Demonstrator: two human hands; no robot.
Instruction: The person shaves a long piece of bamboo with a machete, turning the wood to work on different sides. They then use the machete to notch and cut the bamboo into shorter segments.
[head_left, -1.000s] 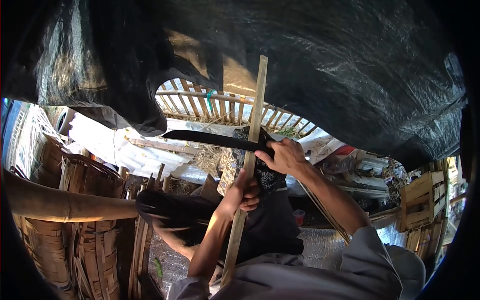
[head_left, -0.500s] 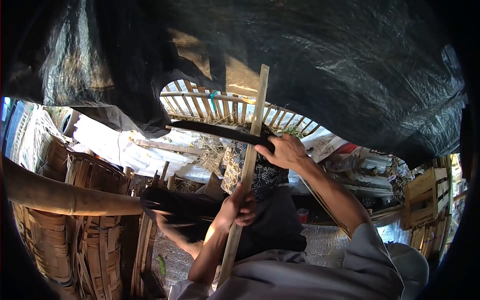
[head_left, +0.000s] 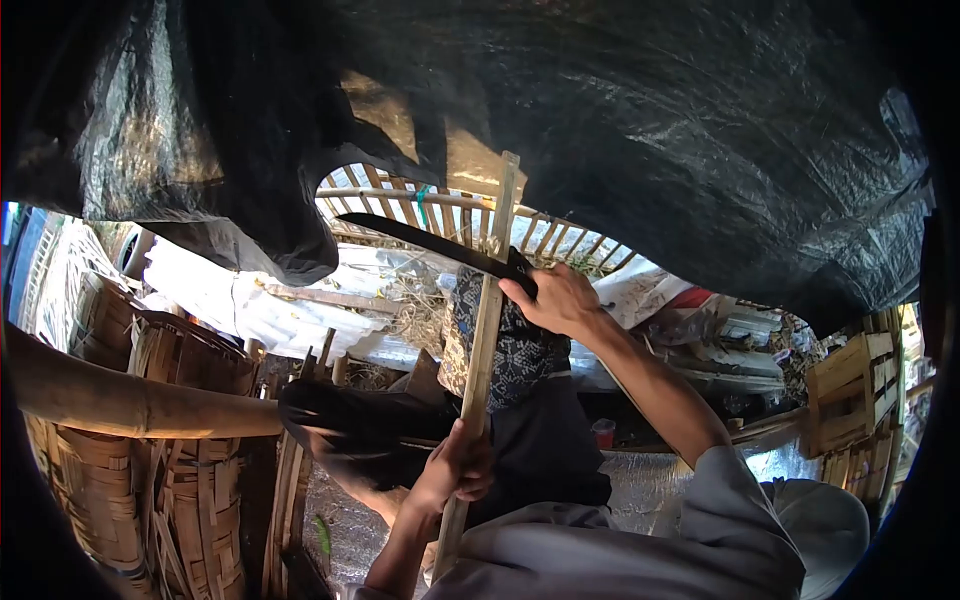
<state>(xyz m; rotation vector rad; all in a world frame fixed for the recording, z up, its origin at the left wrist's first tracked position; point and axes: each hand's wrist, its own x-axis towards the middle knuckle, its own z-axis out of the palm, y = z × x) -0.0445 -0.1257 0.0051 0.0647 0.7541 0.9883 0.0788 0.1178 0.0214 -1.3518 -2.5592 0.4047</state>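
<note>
My left hand (head_left: 455, 468) is wrapped around the lower part of a long, pale bamboo strip (head_left: 484, 345), which slants up and away from my body. My right hand (head_left: 562, 300) grips the handle end of a machete (head_left: 420, 238). Its dark blade points left and crosses the strip near the upper part, touching or very close to it; the exact contact cannot be made out. Beneath the strip, a dark and cream patterned cloth (head_left: 525, 365) covers something by my legs.
A black plastic sheet (head_left: 640, 130) hangs low overhead. On the left are a thick bamboo pole (head_left: 150, 402) and woven bamboo baskets (head_left: 95, 490). A slatted bamboo frame (head_left: 460, 205) lies ahead, a wooden crate (head_left: 845, 385) at right, and a red cup (head_left: 603, 432) beyond my thigh.
My left hand and the bamboo strip have moved down toward my body and slightly left. The machete's tip has risen, so the blade slopes more steeply. Both grips stay the same.
</note>
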